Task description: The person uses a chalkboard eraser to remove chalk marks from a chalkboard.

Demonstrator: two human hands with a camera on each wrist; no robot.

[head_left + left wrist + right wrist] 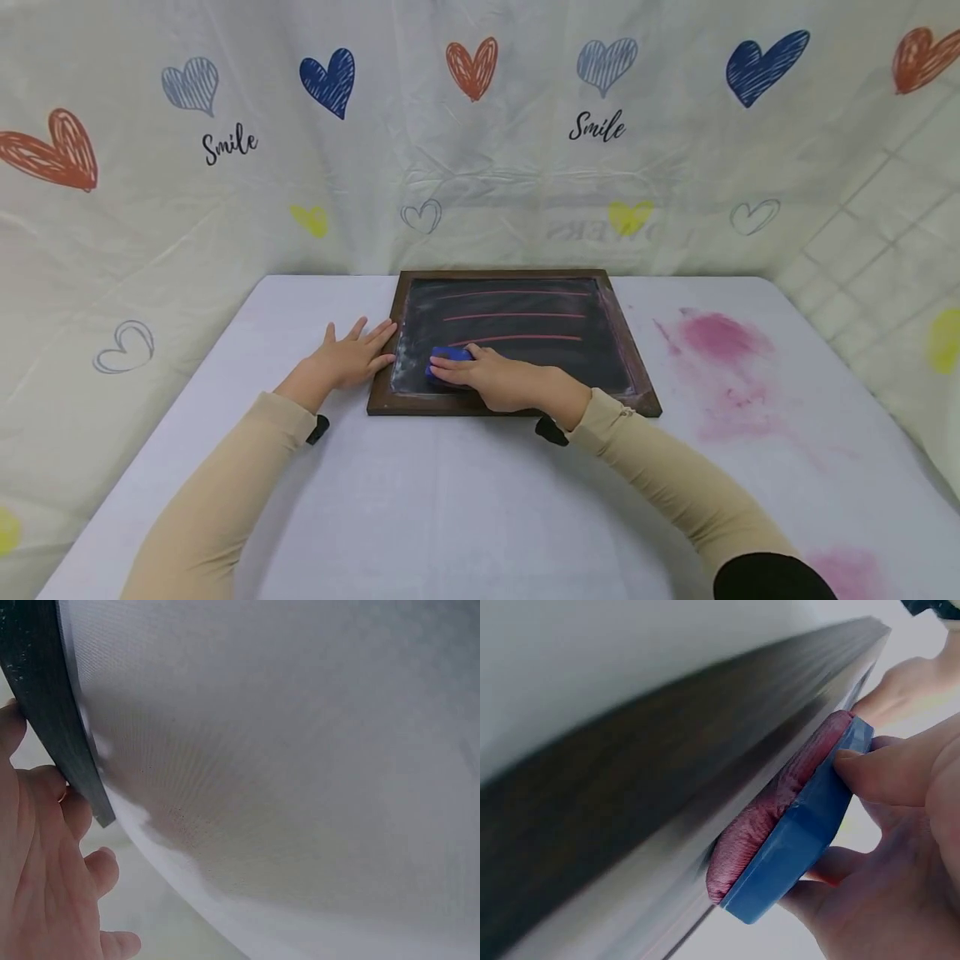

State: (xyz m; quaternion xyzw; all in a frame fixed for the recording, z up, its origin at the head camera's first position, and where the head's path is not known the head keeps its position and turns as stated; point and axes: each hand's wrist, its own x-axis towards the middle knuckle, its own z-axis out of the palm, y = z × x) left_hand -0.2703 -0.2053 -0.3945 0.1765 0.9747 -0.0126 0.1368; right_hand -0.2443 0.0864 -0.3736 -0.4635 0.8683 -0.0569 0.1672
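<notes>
Wiping looks to be the step in hand: the right hand [501,379] pinches a blue eraser [450,356] between thumb and fingers, at about 8 o'clock on the chalkboard [540,327], just beside the near end of the lowest red line [517,338]. At 9 o'clock the left hand [348,357] has its fingers spread, some touching the edge of the wooden frame [502,274], probably bracing it. The next stroke would seem to call for pad-down pressure toward 2 o'clock, with the board held steady; three lines remain. The eraser's back is a smooth, hard-looking, angular blue block; its pad [742,844] is rounded, wrinkled and pinkish, like cloth or felt. Pale haze clouds the matte black slate, and the brown frame is flat-sided. At 3 o'clock, a powdery pink smudge [723,337] stains the white desk [465,508].
</notes>
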